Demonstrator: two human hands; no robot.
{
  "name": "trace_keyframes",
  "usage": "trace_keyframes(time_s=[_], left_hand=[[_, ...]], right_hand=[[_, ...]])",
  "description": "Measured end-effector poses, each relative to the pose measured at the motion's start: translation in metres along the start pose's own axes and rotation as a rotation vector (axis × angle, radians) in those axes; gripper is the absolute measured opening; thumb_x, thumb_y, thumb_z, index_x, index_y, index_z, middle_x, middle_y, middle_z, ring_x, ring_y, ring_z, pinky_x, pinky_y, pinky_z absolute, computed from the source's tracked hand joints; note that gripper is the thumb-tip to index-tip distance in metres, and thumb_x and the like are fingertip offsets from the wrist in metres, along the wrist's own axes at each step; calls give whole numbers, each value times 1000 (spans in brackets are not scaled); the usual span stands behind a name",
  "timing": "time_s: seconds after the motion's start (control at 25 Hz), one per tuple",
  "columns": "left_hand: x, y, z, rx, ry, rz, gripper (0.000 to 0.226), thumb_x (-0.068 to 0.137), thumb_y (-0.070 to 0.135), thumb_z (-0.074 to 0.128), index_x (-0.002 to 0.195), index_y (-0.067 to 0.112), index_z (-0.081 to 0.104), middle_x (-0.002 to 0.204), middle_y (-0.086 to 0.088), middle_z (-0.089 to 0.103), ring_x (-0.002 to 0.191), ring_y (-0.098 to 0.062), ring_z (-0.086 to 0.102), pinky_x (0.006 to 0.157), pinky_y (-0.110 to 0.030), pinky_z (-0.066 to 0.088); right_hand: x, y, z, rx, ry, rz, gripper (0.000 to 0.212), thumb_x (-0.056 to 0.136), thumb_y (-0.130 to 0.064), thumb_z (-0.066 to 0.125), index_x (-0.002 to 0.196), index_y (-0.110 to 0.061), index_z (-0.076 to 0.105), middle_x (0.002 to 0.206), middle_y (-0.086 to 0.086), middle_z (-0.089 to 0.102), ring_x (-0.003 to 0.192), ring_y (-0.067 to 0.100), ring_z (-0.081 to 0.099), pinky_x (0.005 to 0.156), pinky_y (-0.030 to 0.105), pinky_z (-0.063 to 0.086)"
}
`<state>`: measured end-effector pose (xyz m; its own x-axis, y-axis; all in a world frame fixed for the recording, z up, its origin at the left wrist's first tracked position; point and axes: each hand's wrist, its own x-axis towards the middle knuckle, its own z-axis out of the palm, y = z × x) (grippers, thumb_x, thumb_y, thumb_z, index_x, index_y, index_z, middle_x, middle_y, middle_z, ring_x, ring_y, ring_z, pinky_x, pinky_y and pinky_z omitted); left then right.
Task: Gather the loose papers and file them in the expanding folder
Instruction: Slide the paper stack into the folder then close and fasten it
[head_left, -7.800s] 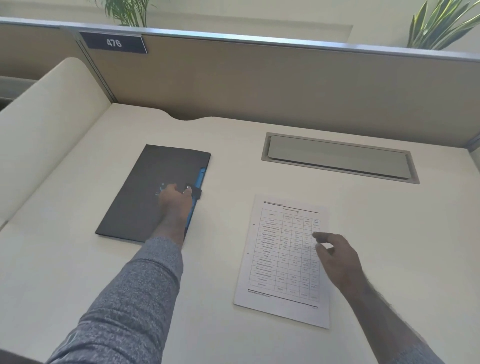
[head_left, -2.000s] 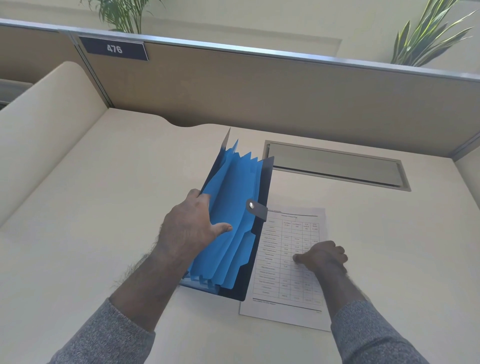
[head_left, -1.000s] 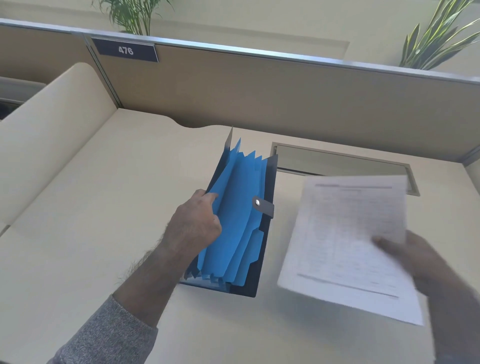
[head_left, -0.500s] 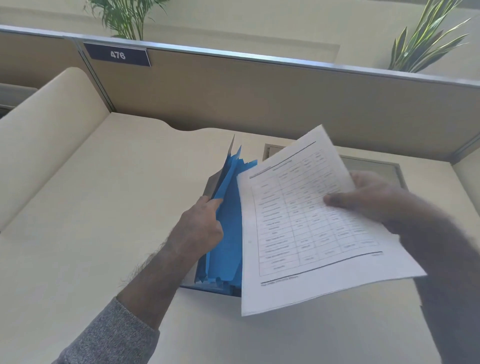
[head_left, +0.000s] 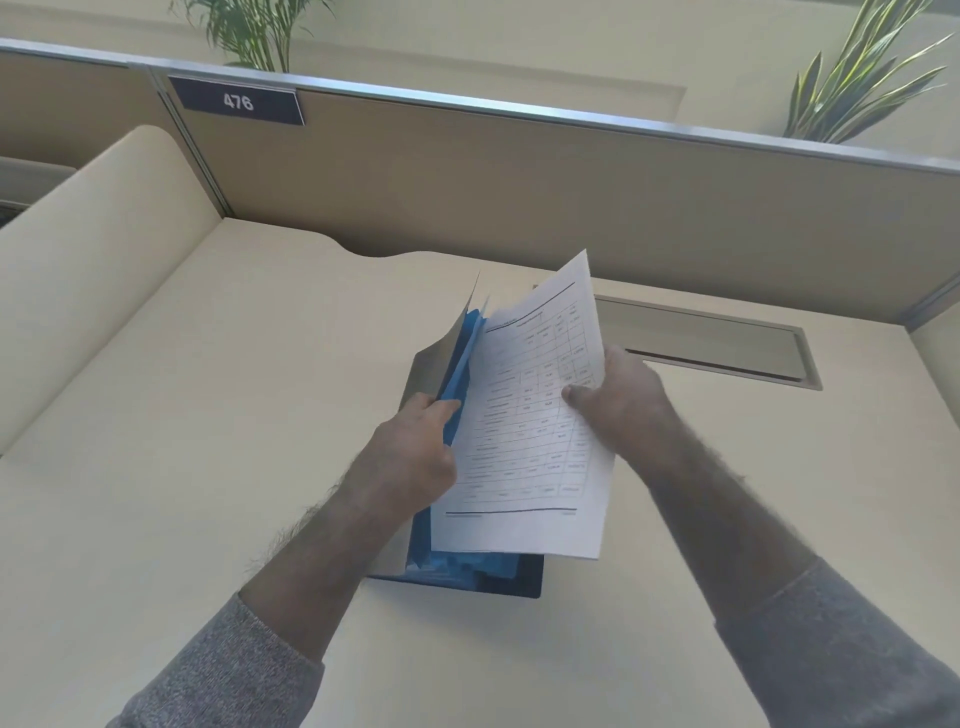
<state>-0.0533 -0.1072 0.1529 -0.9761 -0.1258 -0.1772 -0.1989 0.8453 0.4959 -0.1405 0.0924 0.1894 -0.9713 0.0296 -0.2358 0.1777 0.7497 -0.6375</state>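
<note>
A dark expanding folder (head_left: 431, 364) with blue dividers (head_left: 460, 374) stands open on the cream desk. My left hand (head_left: 410, 452) grips its left wall and the nearest blue dividers, holding them apart. A white sheet of paper (head_left: 524, 441) printed with a table is tilted over the folder's opening, covering most of the dividers. My right hand (head_left: 618, 410) pinches the sheet's right edge, thumb on the printed face. The folder's dark bottom corner (head_left: 524, 579) shows below the sheet. I cannot tell whether the sheet's lower edge is inside a pocket.
A metal cable hatch (head_left: 727, 348) is set into the desk behind my right hand. A tan partition (head_left: 519, 176) with a plate reading 476 (head_left: 238, 101) closes the back. A cream side panel (head_left: 88, 249) rises on the left. Plants (head_left: 857, 78) stand beyond the partition.
My right hand lifted the sheet off the desk and swung it left over the open folder; since half a second ago it has turned more upright and closer to the dividers. My left hand kept its hold.
</note>
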Motion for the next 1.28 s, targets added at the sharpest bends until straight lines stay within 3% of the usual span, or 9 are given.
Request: trace_keyframes(time_s=[0.12,0.32,0.4,0.64,0.76,0.92,1.08,1.16,1.28], left_hand=[[-1,6,1,-18,-1,4,51,91,12,44,140,22,43,140,4,43,111,-21,54,81,-23,40],[-6,15,8,7,34,16,44,88,13,49,131,19,49,128,0,49,95,-22,57,73,-23,40],[-9,17,9,4,58,34,39,85,11,49,124,16,53,116,-1,52,85,-21,55,67,-25,41],[-11,21,12,32,62,61,37,75,-1,48,107,16,55,98,0,53,80,-25,60,64,-32,45],[-12,14,13,46,76,45,41,76,2,47,112,17,57,104,-1,57,81,-26,60,66,-33,46],[-12,3,13,103,112,51,51,82,5,44,131,19,51,122,0,55,83,-29,61,65,-31,43],[-13,-1,24,119,64,83,55,88,14,49,142,24,39,138,5,45,85,-19,61,63,-24,42],[-13,-1,35,129,47,98,60,90,14,47,146,28,32,138,6,43,80,-13,54,58,-23,42],[-14,3,58,211,39,137,71,89,11,47,150,33,17,132,5,46,85,-15,56,55,-24,43]], right_hand=[[-12,-1,31,9,-7,-23,34,89,-24,66,120,-21,55,111,4,67,83,19,53,73,27,43],[-10,-9,71,-18,-13,-8,22,92,-29,59,101,-26,39,71,-7,48,63,15,51,56,29,43],[-8,-12,84,-37,-60,32,21,93,-29,56,97,-26,35,68,-7,44,60,13,49,53,30,43],[-7,-36,116,-61,-202,158,24,94,-19,37,117,-15,39,70,1,44,74,24,53,57,36,37],[-7,-45,110,-40,-303,205,24,96,-26,42,116,-13,44,84,4,54,82,27,54,65,35,40],[-3,-25,77,-172,-314,13,38,97,-44,38,96,-13,61,92,4,70,74,24,67,67,32,52],[-10,33,54,-352,-55,-245,28,90,-47,55,113,-33,61,121,-5,50,99,16,58,69,31,49],[-13,68,59,-358,-112,-276,36,88,-49,61,120,-35,60,134,-7,44,118,15,48,83,33,49],[-17,110,75,-220,-320,-260,45,93,-34,63,136,-33,52,142,-5,45,118,14,53,99,30,45]])
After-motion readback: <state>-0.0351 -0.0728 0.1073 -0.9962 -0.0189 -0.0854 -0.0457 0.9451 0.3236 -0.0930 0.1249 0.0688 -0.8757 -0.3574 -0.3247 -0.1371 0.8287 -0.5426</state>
